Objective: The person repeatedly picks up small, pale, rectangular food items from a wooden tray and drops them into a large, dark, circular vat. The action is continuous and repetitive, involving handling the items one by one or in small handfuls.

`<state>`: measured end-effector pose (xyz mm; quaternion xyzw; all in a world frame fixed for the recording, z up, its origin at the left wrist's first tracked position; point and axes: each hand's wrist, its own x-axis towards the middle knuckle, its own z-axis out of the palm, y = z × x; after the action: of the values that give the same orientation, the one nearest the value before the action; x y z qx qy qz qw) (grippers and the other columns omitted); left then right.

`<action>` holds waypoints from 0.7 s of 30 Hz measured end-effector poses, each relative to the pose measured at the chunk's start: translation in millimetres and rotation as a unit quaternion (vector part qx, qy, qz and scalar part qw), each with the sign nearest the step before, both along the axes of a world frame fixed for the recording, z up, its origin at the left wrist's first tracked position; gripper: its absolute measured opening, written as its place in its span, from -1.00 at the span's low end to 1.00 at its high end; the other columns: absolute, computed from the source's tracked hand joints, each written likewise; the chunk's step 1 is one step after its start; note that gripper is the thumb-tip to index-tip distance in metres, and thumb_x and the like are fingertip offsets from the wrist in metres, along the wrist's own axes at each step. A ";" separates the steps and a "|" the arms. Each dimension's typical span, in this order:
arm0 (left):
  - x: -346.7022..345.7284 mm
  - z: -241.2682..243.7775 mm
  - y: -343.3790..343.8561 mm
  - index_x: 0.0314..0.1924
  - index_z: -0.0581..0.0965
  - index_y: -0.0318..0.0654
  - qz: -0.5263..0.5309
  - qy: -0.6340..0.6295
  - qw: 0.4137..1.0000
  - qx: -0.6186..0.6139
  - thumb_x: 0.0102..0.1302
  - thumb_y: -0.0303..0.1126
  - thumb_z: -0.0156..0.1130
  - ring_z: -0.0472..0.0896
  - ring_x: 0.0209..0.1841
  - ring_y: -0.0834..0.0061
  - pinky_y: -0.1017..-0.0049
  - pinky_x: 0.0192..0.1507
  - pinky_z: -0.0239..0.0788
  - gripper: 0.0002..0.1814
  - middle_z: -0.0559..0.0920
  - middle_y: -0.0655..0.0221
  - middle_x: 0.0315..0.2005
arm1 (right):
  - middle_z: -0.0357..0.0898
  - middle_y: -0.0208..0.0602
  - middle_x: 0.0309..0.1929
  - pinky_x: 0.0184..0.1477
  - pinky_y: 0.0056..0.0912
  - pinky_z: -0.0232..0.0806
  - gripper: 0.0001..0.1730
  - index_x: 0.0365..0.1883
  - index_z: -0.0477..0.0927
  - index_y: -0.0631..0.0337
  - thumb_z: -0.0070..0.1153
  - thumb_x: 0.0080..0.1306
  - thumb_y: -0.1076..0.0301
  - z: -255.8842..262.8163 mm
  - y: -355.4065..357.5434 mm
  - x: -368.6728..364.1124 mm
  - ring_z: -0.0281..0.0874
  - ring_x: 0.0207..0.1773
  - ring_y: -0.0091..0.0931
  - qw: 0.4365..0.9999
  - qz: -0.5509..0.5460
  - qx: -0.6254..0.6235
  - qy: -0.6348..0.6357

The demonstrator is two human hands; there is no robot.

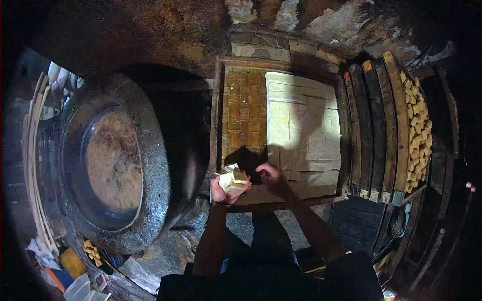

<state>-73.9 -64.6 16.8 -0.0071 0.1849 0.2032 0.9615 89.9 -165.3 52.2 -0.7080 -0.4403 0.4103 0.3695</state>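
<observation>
My left hand (224,195) holds a small stack of pale, block-like pieces (233,180) over the near left corner of a wooden-framed tray (217,113). To its right, my right hand (269,172) hovers with curled fingers above the tray; nothing shows clearly between them. The tray has a woven bamboo mat (244,109) as its base, bare on the left. Pale rectangular slabs (293,113), laid edge to edge, cover its right part. Shadows fall across the slabs and the near part of the mat.
A large round vat (158,180) with brownish contents stands at left. Stacked wooden frames (376,131) are at right, beside a tray of light brown chunks (418,135). A small dark container with similar chunks (92,253) sits lower left, near long wooden strips (35,161).
</observation>
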 end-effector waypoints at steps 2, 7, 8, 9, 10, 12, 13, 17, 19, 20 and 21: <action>4.4 2.9 0.3 0.09 0.31 -0.26 -0.013 -0.016 1.000 -0.001 0.07 0.16 -0.16 0.40 0.02 -0.03 -0.08 -0.03 0.25 -0.27 0.45 0.07 -0.04 | 0.47 -0.33 -0.27 -0.26 -0.45 0.36 -0.73 -0.15 0.44 0.22 0.00 0.14 0.48 -26.8 -4.2 -0.3 0.45 -0.34 -0.48 0.989 0.110 -0.057 -0.083; 4.8 12.4 2.4 0.07 0.34 -0.25 -0.013 -0.029 0.999 -0.007 0.05 0.15 -0.10 0.39 0.02 -0.04 -0.07 -0.02 0.26 -0.28 0.47 0.12 -0.09 | 0.47 -0.31 -0.26 -0.20 -0.47 0.36 -0.66 -0.09 0.40 0.17 -0.04 0.14 0.33 -61.3 -5.3 -40.6 0.44 -0.27 -0.48 0.978 0.202 -0.041 -0.043; 8.7 15.9 3.2 0.07 0.34 -0.24 -0.013 -0.052 0.998 -0.024 0.05 0.14 -0.11 0.39 0.02 -0.03 -0.08 -0.01 0.25 -0.29 0.46 0.13 -0.08 | 0.46 -0.33 -0.23 -0.22 -0.50 0.37 -0.65 -0.06 0.38 0.15 -0.05 0.16 0.29 -79.0 -8.7 -46.1 0.44 -0.27 -0.52 0.984 0.156 -0.053 0.064; 11.7 15.3 2.8 0.07 0.35 -0.24 -0.017 -0.053 0.998 -0.022 0.05 0.14 -0.11 0.38 0.02 -0.03 -0.08 -0.01 0.25 -0.30 0.46 0.12 -0.07 | 0.45 -0.35 -0.21 -0.24 -0.53 0.37 -0.63 -0.04 0.36 0.13 -0.06 0.19 0.25 -98.2 -14.8 -47.4 0.43 -0.27 -0.56 0.978 0.107 -0.065 0.168; 13.3 15.0 3.9 0.07 0.35 -0.23 -0.016 -0.055 0.998 -0.017 0.05 0.14 -0.10 0.38 0.02 -0.03 -0.08 -0.01 0.25 -0.30 0.45 0.12 -0.07 | 0.44 -0.36 -0.19 -0.25 -0.56 0.37 -0.62 -0.01 0.34 0.10 -0.07 0.21 0.21 -106.2 -14.7 -46.6 0.43 -0.27 -0.60 0.958 0.062 -0.075 0.268; 14.5 16.3 4.5 0.06 0.36 -0.21 -0.015 -0.053 0.998 -0.023 0.04 0.15 -0.09 0.39 0.02 -0.02 -0.07 -0.03 0.28 -0.30 0.44 0.13 -0.05 | 0.46 -0.34 -0.17 -0.23 -0.55 0.37 -0.62 -0.03 0.35 0.15 -0.07 0.22 0.19 -109.5 -11.7 -44.6 0.43 -0.27 -0.60 0.971 0.086 -0.034 0.219; 14.7 17.6 4.8 0.06 0.36 -0.22 -0.013 -0.044 0.999 -0.020 0.04 0.15 -0.08 0.39 0.02 -0.01 -0.06 -0.04 0.28 -0.30 0.45 0.13 -0.06 | 0.48 -0.29 -0.18 -0.19 -0.51 0.36 -0.63 -0.07 0.37 0.21 -0.05 0.20 0.22 -106.4 -5.1 -40.8 0.44 -0.27 -0.55 0.986 0.154 0.018 0.067; 6.4 19.3 6.9 0.05 0.36 -0.22 0.011 -0.041 0.999 0.001 0.03 0.16 -0.05 0.39 0.02 -0.01 -0.05 -0.05 0.30 -0.29 0.45 0.13 -0.06 | 0.48 -0.23 -0.13 -0.16 -0.43 0.35 -0.58 -0.05 0.39 0.27 0.02 0.11 0.30 -34.0 29.8 -19.3 0.43 -0.20 -0.49 0.914 0.372 -0.085 -0.138; 4.4 20.4 8.5 0.06 0.36 -0.23 0.017 -0.046 0.999 0.004 0.02 0.17 -0.03 0.39 0.03 -0.01 -0.05 -0.05 0.30 -0.28 0.45 0.13 -0.06 | 0.46 -0.21 -0.11 -0.16 -0.40 0.36 -0.54 -0.03 0.38 0.27 0.05 0.08 0.32 0.3 38.2 -5.9 0.42 -0.18 -0.47 0.877 0.428 -0.162 -0.144; 4.0 21.5 9.5 0.06 0.36 -0.23 0.016 -0.042 0.999 0.000 0.02 0.17 -0.02 0.39 0.03 -0.01 -0.05 -0.05 0.30 -0.28 0.45 0.13 -0.06 | 0.46 -0.20 -0.12 -0.16 -0.38 0.36 -0.54 -0.03 0.39 0.27 0.07 0.07 0.32 -13.4 29.8 -0.2 0.42 -0.18 -0.46 0.884 0.418 -0.174 -0.117; 5.0 22.0 8.5 0.06 0.36 -0.23 0.013 -0.039 0.999 -0.005 0.02 0.17 -0.01 0.38 0.03 -0.01 -0.05 -0.05 0.30 -0.27 0.45 0.13 -0.06 | 0.46 -0.18 -0.12 -0.17 -0.37 0.36 -0.53 -0.03 0.39 0.27 0.08 0.07 0.33 -32.6 16.5 6.7 0.42 -0.17 -0.45 0.898 0.391 -0.186 -0.077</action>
<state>-68.9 -56.0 38.7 -0.0225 0.1482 0.2138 0.9653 96.6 -148.8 19.6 -0.5636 -0.6244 0.5408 0.0056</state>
